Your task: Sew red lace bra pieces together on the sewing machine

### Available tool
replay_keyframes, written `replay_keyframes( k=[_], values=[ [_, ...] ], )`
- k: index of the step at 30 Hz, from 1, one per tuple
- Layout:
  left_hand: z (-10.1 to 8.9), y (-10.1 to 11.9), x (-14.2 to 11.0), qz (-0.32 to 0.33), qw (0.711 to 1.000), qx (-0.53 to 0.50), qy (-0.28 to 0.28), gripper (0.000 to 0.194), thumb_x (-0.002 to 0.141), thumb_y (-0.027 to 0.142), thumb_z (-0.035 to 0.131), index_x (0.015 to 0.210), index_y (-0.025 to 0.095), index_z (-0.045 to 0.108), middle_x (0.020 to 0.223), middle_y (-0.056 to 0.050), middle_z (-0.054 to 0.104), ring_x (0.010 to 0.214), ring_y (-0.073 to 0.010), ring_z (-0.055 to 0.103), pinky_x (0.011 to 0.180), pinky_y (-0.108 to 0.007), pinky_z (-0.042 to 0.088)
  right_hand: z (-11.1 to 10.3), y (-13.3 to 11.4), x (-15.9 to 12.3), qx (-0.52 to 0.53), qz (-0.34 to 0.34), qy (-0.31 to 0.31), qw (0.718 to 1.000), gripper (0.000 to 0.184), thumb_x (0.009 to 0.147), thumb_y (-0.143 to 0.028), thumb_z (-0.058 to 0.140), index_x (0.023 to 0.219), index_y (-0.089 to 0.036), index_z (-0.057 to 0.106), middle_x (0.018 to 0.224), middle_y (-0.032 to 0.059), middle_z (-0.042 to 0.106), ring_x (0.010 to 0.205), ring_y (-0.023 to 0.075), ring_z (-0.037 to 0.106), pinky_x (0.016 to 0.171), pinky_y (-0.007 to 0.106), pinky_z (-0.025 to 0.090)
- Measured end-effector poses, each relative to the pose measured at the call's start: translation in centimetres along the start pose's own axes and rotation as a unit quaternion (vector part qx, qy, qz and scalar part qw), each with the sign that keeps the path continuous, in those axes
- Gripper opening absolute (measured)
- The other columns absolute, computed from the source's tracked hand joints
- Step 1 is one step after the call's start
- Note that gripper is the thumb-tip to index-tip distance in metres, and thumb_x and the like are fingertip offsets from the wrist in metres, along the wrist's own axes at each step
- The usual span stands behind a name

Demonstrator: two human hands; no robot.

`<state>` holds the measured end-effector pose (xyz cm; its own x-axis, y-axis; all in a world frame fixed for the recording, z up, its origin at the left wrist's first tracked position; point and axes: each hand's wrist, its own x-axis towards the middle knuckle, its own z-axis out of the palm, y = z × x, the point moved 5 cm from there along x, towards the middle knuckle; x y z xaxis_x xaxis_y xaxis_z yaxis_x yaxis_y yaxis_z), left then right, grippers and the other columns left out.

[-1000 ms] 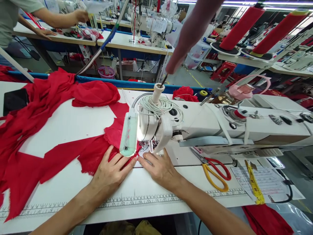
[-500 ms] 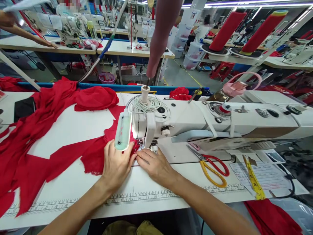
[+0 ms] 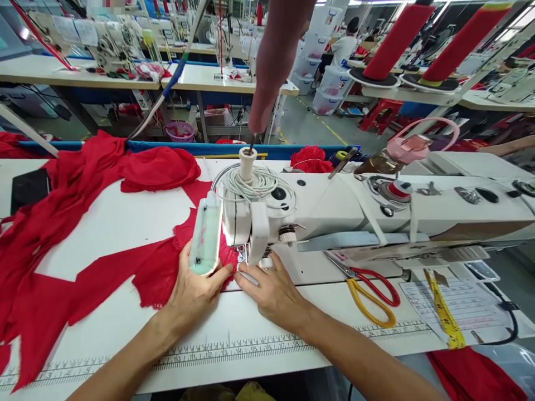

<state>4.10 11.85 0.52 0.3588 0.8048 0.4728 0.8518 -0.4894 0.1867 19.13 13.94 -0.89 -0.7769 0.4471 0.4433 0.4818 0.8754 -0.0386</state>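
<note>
Hands (image 3: 234,292) at red fabric (image 3: 156,273), fingertips partly hidden

Sewing machine (image 3: 334,200) blocks behind hands (image 3: 240,289); tabletop front (image 3: 234,356) open.

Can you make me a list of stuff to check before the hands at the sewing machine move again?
1. Left hand on the red cloth: ok.
2. Fingertips well away from the metal foot: not ok. Those of the left hand and right hand are both close to it, so I'd be careful.
3. Cloth all smooth: not ok. It's bunched up on the left of the table.
4. Needle threaded: cannot tell, too small to see.
5. Scissors away from the hands: ok. They lie off to the right.
6. Big red spools on their stand: ok.
</note>
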Motion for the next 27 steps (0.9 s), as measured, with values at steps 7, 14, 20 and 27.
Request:
replay_keyframes(
  k=[7, 14, 20, 27],
  values=[
    [0.7, -3.2, -0.1, -0.187, 0.97, -0.156, -0.004, 0.025, 0.098, 0.024, 0.045, 0.086, 0.019, 0.067, 0.083, -0.003, 0.067, 0.091, -0.0199, 0.06, 0.095, -0.044, 0.046, 0.1, 0.2, 0.0, -0.008, -0.007, -0.024, 1.0, 0.043, 0.084, 0.003, 0.042, 0.113, -0.019, 0.065, 0.131, 0.0088, 0.065, 0.094, 0.0208, 0.06, 0.113, 0.052, 0.027],
    [0.6, -2.8, -0.1, -0.16, 0.974, -0.161, 0.004, 0.027, 0.099, 0.029, 0.047, 0.083, 0.02, 0.067, 0.083, -0.004, 0.069, 0.088, -0.0205, 0.061, 0.096, -0.046, 0.045, 0.2, 0.2, 0.1, 0.006, -0.008, -0.035, 0.999, 0.042, 0.085, 0.002, 0.046, 0.116, -0.019, 0.065, 0.133, 0.0098, 0.063, 0.099, 0.0219, 0.062, 0.112, 0.054, 0.028],
    [0.7, -2.4, -0.5, -0.113, 0.983, -0.146, 0.013, 0.022, 0.098, 0.021, 0.05, 0.1, 0.022, 0.072, 0.096, -0.005, 0.072, 0.092, -0.0205, 0.062, 0.1, -0.05, 0.043, 0.1, 0.1, 0.0, -0.002, -0.012, -0.009, 1.0, 0.039, 0.087, 0.001, 0.045, 0.115, -0.017, 0.066, 0.124, 0.0095, 0.068, 0.097, 0.022, 0.062, 0.113, 0.057, 0.024],
    [1.3, -1.9, -1.2, -0.051, 0.996, -0.064, -0.03, 0.027, 0.09, 0.013, 0.056, 0.105, 0.025, 0.074, 0.097, -0.008, 0.07, 0.096, -0.0242, 0.061, 0.097, -0.053, 0.044, 0.0, -0.1, -0.1, -0.007, 0.0, -0.007, 1.0, 0.038, 0.087, 0.001, 0.047, 0.113, -0.018, 0.066, 0.114, 0.0077, 0.071, 0.094, 0.0204, 0.061, 0.117, 0.055, 0.019]
  ],
)
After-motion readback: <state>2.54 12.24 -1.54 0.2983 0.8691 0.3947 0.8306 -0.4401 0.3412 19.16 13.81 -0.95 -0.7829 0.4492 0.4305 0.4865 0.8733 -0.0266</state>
